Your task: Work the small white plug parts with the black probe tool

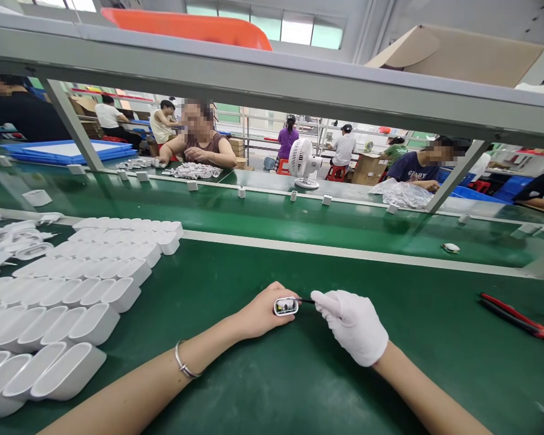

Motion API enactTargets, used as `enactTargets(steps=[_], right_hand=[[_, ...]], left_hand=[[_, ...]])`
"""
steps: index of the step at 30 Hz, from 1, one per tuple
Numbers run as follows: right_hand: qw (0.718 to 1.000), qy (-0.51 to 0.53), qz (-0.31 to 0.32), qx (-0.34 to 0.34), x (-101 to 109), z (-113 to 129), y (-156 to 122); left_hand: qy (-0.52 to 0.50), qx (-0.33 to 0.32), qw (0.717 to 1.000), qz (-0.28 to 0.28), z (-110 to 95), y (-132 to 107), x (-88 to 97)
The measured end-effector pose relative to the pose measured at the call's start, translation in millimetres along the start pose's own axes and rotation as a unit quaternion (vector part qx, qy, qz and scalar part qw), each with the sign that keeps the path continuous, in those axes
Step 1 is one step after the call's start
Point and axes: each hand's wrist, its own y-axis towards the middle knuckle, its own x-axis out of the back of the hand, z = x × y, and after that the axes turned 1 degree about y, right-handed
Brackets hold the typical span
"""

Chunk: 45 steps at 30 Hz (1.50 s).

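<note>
While the left hand (260, 314) gripped a small white case (285, 306) just above the green table (272, 374), the open end of the case faced the person. Its long side ran left to right. The gloved right hand (351, 323) was just beside it on the right, pinching a thin dark tool (304, 300) whose tip touched the case. Rows of white shells (68, 314) lay well apart on the left.

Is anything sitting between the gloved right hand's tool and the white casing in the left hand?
Nothing visible. The left hand holds the casing open side up, and the thin dark tool in the gloved right hand already reaches its edge across bare green mat.
</note>
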Motion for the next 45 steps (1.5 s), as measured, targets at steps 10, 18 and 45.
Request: enactTargets(steps=[10, 18, 45], right_hand=[[0.998, 0.0, -0.055, 0.016, 1.8, 2.3, 2.3], [0.998, -0.015, -0.063, 0.025, -6.6, 9.5, 1.7], [0.998, -0.058, -0.013, 0.028, 3.8, 11.7, 6.7]], left_hand=[[-0.001, -0.004, 1.0, 0.001, 0.7, 0.6, 0.2], [0.003, -0.012, 1.0, 0.007, 3.3, 0.7, 0.3], [-0.006, -0.004, 1.0, 0.01, 1.8, -0.3, 0.5]])
